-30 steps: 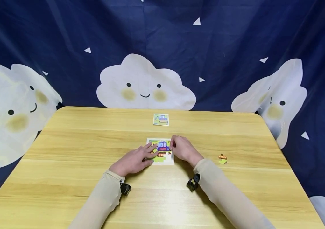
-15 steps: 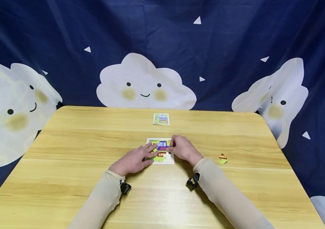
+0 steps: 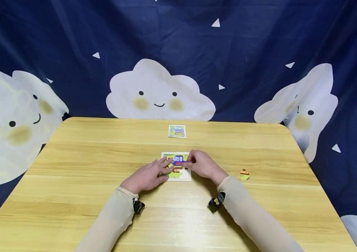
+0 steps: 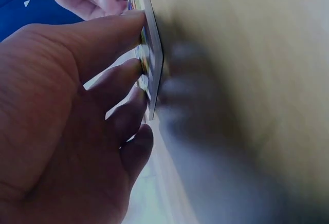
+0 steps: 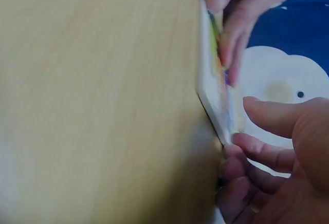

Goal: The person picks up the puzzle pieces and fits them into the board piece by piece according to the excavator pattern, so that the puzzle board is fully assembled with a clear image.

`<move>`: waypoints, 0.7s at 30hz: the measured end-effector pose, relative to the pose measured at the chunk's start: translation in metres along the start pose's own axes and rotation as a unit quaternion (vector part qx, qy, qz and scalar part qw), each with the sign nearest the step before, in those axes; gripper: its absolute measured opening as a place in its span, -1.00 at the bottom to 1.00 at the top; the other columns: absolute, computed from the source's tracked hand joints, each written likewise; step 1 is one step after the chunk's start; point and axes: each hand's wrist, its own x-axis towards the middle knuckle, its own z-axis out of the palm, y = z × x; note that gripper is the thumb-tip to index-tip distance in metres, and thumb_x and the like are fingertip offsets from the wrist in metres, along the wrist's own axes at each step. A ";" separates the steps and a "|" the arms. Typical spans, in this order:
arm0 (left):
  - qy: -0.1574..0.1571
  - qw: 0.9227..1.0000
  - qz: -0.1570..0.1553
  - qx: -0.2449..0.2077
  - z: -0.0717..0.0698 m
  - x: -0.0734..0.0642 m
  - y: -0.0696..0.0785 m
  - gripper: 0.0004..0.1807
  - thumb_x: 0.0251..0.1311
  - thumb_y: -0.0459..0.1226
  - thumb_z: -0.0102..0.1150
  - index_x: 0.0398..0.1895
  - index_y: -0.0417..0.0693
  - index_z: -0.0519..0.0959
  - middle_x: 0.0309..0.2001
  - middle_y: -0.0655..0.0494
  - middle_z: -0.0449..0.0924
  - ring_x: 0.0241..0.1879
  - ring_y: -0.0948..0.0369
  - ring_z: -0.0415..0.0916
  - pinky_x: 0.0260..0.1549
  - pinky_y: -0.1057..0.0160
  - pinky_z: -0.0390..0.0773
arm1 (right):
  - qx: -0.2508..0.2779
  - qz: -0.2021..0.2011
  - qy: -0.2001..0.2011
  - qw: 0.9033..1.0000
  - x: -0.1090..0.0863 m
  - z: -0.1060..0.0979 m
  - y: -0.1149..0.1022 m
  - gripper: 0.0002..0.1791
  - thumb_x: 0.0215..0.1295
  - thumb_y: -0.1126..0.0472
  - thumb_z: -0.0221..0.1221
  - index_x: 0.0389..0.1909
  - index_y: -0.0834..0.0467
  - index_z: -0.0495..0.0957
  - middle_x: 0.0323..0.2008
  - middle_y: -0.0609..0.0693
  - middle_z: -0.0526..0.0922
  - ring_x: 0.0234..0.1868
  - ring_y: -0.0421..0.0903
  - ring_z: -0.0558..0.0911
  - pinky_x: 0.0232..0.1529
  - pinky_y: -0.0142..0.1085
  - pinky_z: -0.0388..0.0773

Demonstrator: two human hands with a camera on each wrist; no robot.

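A jigsaw puzzle board (image 3: 185, 177) with a white frame lies mid-table, its picture showing a blue digger on yellow-green; white backing shows at its lower right. My left hand (image 3: 148, 176) spreads its fingers over the board's left part, and in the left wrist view the fingertips (image 4: 134, 66) rest on its face. At the upper right of the board, my right hand (image 3: 202, 163) has its thumb and curled fingers at a puzzle piece, mostly hidden by the hand. The right wrist view shows the thumb (image 5: 267, 115) and fingers at the board's corner, blurred.
One loose puzzle piece (image 3: 244, 175), orange and yellow-green, lies on the wooden table (image 3: 102, 154) to the right of the board. A small picture card (image 3: 177, 131) with the same digger lies near the far edge. Behind the table hangs a dark blue cloth (image 3: 178, 35) with clouds.
The right thumb has shifted slightly over the board's right part, and the right wrist has moved a little outward and down. My left hand, the card and the loose piece stay put.
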 end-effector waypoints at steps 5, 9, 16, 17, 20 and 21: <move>-0.002 1.000 -0.002 0.008 -0.001 0.001 0.002 -0.54 0.40 -0.19 0.11 0.33 -0.04 0.45 0.51 0.08 0.05 0.47 -0.07 -0.06 0.34 -0.15 0.07 | 0.010 -0.013 -0.004 1.000 -0.020 -0.018 0.016 -0.85 0.31 0.10 0.28 -0.30 0.09 0.56 -0.37 -0.09 0.55 -0.34 -0.12 0.52 -0.26 -0.22 0.52; 0.004 1.000 0.013 0.010 -0.002 0.000 0.002 -0.55 0.39 -0.21 0.12 0.31 -0.09 0.46 0.49 0.06 0.09 0.47 -0.02 -0.04 0.36 -0.09 0.09 | -0.016 -0.031 0.031 0.999 -0.043 -0.046 0.040 -0.85 0.29 0.17 0.30 -0.22 0.16 0.59 -0.31 -0.04 0.58 -0.28 -0.08 0.56 -0.19 -0.14 0.55; 0.011 1.000 0.024 -0.008 -0.003 0.000 -0.001 -0.52 0.39 -0.20 0.14 0.34 -0.08 0.44 0.49 0.06 0.12 0.47 0.00 -0.01 0.33 -0.09 0.15 | -0.118 -0.004 0.061 0.991 -0.091 -0.089 0.090 -0.73 0.18 0.24 0.39 -0.14 0.23 0.60 -0.25 0.03 0.53 -0.25 0.00 0.54 -0.18 -0.04 0.50; 0.011 1.000 0.026 -0.008 -0.003 0.000 -0.001 -0.52 0.39 -0.20 0.14 0.34 -0.09 0.44 0.49 0.06 0.12 0.47 0.00 -0.01 0.33 -0.09 0.16 | -0.123 0.000 0.057 0.991 -0.097 -0.091 0.096 -0.72 0.17 0.24 0.39 -0.14 0.24 0.60 -0.25 0.02 0.51 -0.27 -0.01 0.52 -0.21 -0.06 0.49; 0.010 1.000 0.029 -0.005 -0.004 0.000 -0.002 -0.52 0.39 -0.19 0.14 0.34 -0.08 0.44 0.49 0.06 0.12 0.46 0.00 0.00 0.33 -0.09 0.16 | -0.128 0.000 0.050 0.991 -0.108 -0.094 0.108 -0.68 0.13 0.26 0.42 -0.12 0.24 0.59 -0.25 0.01 0.48 -0.31 -0.05 0.47 -0.27 -0.12 0.44; 0.008 1.000 0.028 -0.004 -0.004 0.000 -0.002 -0.52 0.39 -0.19 0.14 0.34 -0.08 0.44 0.49 0.06 0.11 0.46 0.00 0.00 0.33 -0.09 0.17 | -0.129 -0.003 0.050 0.990 -0.111 -0.093 0.111 -0.67 0.12 0.26 0.42 -0.11 0.24 0.59 -0.24 0.00 0.48 -0.31 -0.06 0.46 -0.28 -0.13 0.43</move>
